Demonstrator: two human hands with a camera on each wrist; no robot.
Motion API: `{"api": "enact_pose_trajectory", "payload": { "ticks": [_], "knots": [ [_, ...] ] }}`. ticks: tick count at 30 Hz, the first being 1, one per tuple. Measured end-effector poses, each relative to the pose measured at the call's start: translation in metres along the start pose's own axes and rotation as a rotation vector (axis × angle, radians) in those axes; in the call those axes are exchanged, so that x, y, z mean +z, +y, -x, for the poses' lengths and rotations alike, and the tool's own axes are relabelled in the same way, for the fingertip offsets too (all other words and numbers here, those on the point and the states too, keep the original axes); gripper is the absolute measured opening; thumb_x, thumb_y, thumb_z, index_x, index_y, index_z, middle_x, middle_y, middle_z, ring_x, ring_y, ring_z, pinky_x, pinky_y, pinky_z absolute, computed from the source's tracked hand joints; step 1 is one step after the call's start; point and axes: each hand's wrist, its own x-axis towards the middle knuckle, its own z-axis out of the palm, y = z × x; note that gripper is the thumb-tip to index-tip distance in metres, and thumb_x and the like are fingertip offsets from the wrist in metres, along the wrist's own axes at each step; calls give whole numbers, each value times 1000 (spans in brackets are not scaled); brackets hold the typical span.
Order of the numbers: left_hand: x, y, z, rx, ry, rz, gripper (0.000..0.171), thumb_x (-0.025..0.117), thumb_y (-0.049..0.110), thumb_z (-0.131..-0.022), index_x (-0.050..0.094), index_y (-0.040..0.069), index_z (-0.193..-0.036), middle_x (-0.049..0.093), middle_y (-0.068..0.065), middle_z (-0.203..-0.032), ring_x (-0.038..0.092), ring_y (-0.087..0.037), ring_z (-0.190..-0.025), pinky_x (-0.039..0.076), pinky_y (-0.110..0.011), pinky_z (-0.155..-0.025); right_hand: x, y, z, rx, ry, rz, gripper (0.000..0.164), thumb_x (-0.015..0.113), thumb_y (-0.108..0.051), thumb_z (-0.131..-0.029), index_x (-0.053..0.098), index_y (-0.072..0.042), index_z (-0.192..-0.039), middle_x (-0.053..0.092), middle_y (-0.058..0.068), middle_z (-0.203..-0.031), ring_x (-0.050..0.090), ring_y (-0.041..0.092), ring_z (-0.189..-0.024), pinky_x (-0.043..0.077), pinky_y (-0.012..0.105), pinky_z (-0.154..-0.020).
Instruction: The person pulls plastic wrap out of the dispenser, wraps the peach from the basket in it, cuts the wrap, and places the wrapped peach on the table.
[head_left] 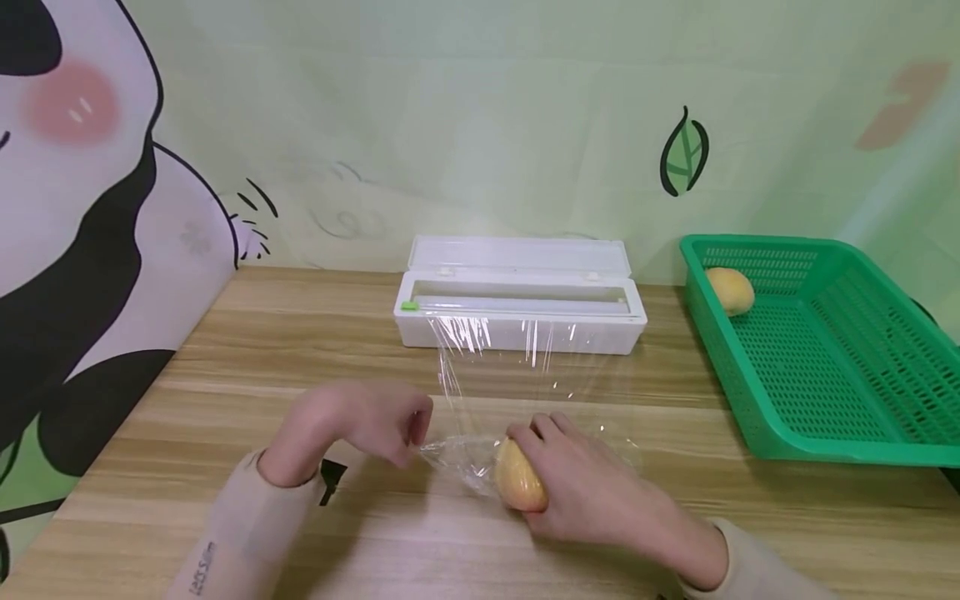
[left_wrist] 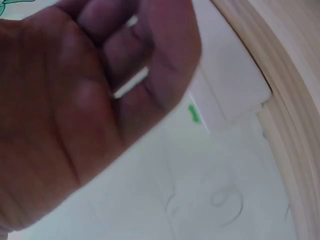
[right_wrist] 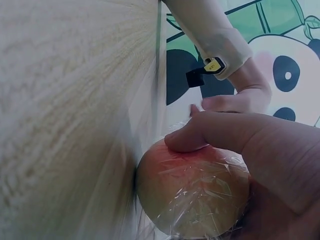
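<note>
On the table, my right hand (head_left: 581,479) grips a round yellow-red fruit (head_left: 519,477), an apple or a peach. Clear plastic film covers the fruit (right_wrist: 195,192) in wrinkles, and my right thumb presses on its reddish part. To the left, my left hand (head_left: 375,421) pinches a pulled-out corner of the cling film (head_left: 457,454). Its fingers are curled in the left wrist view, where the film itself cannot be made out. The sheet runs back to a white cling film dispenser (head_left: 517,333), whose lid (head_left: 517,255) stands raised.
A green plastic basket (head_left: 765,408) stands at the right, with another yellowish fruit (head_left: 730,291) at its far left corner. A green slide cutter (head_left: 408,306) sits at the dispenser's left end. Behind the wooden table (head_left: 315,333) hangs a printed cloth (head_left: 465,125).
</note>
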Motion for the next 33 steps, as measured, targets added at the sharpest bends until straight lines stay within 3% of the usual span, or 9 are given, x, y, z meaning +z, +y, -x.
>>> {"api": "enact_pose_trajectory", "payload": {
  "ticks": [2, 7, 9, 14, 19, 23, 27, 33],
  "knots": [
    [1, -5, -3, -4, 2, 0, 21, 79, 4, -77, 65, 9, -92, 61, 0, -88, 55, -14, -80, 50, -32, -73, 0, 0, 0, 3, 1, -8, 71, 91, -33, -71, 57, -8, -128, 56, 4, -106, 54, 21, -98, 56, 40, -74],
    [5, -24, -23, 116, -1, -18, 16, 71, -4, -83, 73, 6, -97, 67, 0, -91, 58, -10, -84, 53, -29, -79, 0, 1, 0, 0, 12, -16, 71, 91, -33, -69, 58, -8, -127, 56, 4, -107, 55, 22, -98, 56, 41, -74],
    [7, -31, -31, 133, 1, 4, 14, 69, 0, -89, 72, 5, -101, 67, 1, -94, 60, -11, -88, 53, -30, -82, 1, 1, 0, -2, 17, -18, 70, 91, -33, -69, 58, -8, -126, 56, 4, -106, 55, 22, -99, 56, 41, -75],
    [13, -43, -44, 191, 9, 155, 23, 66, 21, -100, 64, 4, -115, 65, -3, -104, 60, -17, -96, 52, -35, -85, 1, 2, 1, 2, 15, -28, 70, 92, -32, -68, 58, -8, -125, 56, 3, -106, 55, 21, -99, 56, 41, -76],
    [17, -48, -50, 368, -34, 309, 28, 60, 10, -102, 60, -3, -127, 64, -8, -112, 61, -20, -103, 53, -34, -89, 0, 2, 1, 5, 1, -38, 71, 92, -33, -68, 58, -8, -126, 56, 3, -106, 54, 21, -99, 55, 41, -76],
    [18, -48, -53, 462, -67, 353, 30, 60, 2, -100, 62, -3, -129, 65, -7, -121, 61, -22, -115, 50, -35, -100, -1, 2, 0, 6, -9, -40, 72, 92, -34, -70, 58, -7, -127, 57, 4, -108, 55, 21, -99, 55, 41, -76],
    [18, -47, -53, 453, -61, 365, 19, 61, 1, -98, 66, -2, -117, 68, -5, -112, 64, -20, -108, 52, -35, -97, 0, 3, 0, 8, -13, -41, 72, 91, -36, -72, 58, -6, -129, 57, 5, -108, 55, 21, -99, 56, 40, -76],
    [16, -44, -49, 346, -81, 328, 6, 67, 6, -97, 68, 0, -98, 67, 1, -89, 62, -13, -81, 55, -31, -77, 0, 3, 0, 13, -9, -42, 70, 90, -35, -73, 57, -7, -127, 57, 4, -107, 54, 21, -98, 55, 41, -77]
  ]
}}
